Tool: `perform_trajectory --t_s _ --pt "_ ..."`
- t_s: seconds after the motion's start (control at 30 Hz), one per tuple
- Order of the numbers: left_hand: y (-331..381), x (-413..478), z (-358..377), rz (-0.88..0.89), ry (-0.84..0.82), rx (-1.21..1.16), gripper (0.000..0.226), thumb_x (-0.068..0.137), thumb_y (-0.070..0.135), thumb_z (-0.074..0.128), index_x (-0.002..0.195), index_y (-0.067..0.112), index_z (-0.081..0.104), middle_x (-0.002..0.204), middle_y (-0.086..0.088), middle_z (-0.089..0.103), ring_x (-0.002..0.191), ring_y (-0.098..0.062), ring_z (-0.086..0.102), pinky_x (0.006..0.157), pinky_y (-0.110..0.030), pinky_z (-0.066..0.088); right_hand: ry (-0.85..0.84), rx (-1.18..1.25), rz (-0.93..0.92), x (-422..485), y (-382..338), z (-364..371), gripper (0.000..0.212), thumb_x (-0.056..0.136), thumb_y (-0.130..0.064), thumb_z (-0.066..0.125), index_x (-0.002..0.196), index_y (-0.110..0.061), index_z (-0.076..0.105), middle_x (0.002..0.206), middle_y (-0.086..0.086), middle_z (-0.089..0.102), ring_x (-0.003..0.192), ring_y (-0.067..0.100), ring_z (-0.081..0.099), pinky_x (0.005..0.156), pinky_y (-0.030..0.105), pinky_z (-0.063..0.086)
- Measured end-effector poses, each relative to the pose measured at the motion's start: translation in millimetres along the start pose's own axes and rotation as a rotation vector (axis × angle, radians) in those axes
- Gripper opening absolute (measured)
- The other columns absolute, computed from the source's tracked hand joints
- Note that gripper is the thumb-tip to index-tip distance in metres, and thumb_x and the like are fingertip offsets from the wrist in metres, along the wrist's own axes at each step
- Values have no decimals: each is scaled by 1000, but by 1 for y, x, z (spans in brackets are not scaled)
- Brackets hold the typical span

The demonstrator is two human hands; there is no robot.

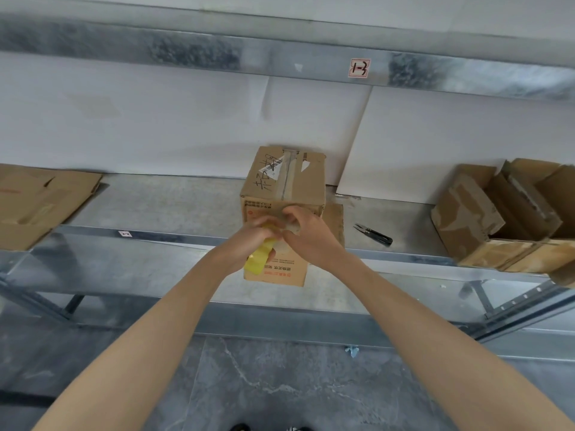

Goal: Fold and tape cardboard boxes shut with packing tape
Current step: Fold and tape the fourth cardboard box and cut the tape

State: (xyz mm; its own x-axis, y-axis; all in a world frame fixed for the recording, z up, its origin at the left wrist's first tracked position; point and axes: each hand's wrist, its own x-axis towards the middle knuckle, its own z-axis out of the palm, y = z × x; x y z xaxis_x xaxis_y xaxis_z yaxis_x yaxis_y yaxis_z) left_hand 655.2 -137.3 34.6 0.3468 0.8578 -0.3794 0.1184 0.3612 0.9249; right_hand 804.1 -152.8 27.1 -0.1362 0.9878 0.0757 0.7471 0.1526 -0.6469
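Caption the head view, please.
Left hand and right hand hold packing tape against a cardboard box on a shelf.

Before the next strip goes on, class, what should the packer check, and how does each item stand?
1. Top seam taped: ok, tape strip runs along the box top.
2. Dispenser held: ok, left hand grips the yellow dispenser.
3. Free tape end in right hand: cannot tell.
4. Cutting snips near: ok, on the shelf right of the box.
5. Box fully on shelf: not ok, front overhangs the rim.
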Motion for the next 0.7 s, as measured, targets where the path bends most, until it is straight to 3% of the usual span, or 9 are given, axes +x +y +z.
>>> perform_trajectory --t_s 0.17,0.33,0.43,0.57,0.7 --pt "-3 -7 -6 6 -82 6 18 92 2 51 108 6 60 82 -10 60 47 -15 54 48 -26 46 21 52 0 -9 -7 3 14 88 -15 57 95 -13 68 91 1 69 86 17 62 74 30 49" --pt "-3 -18 -7 -22 -142 99 23 88 1 56 108 11 61 66 0 63 49 -17 51 49 -28 44 99 224 55 -17 -15 6 16 89 -15 60 101 -17 72 92 -4 72 83 4 64 75 15 49" --pt "-3 -24 -3 2 -175 102 29 87 -1 55 110 14 62 64 1 62 50 -18 50 50 -28 43 69 173 24 -18 -20 7 17 88 -13 58 98 -19 70 90 -5 70 87 10 64 77 23 50" --pt "-2 -30 -5 30 -181 101 26 90 1 52 111 13 60 62 4 63 48 -17 50 49 -27 43 84 145 3 -19 -19 9 11 89 -13 59 93 -18 69 87 -4 69 84 11 64 71 19 48" --pt "-4 -33 -8 52 -199 89 27 93 1 45 114 12 58 66 2 66 50 -18 50 52 -29 44 180 -11 -167 -21 -19 14 9 90 -12 57 90 -12 67 85 1 67 75 17 62 67 34 50"
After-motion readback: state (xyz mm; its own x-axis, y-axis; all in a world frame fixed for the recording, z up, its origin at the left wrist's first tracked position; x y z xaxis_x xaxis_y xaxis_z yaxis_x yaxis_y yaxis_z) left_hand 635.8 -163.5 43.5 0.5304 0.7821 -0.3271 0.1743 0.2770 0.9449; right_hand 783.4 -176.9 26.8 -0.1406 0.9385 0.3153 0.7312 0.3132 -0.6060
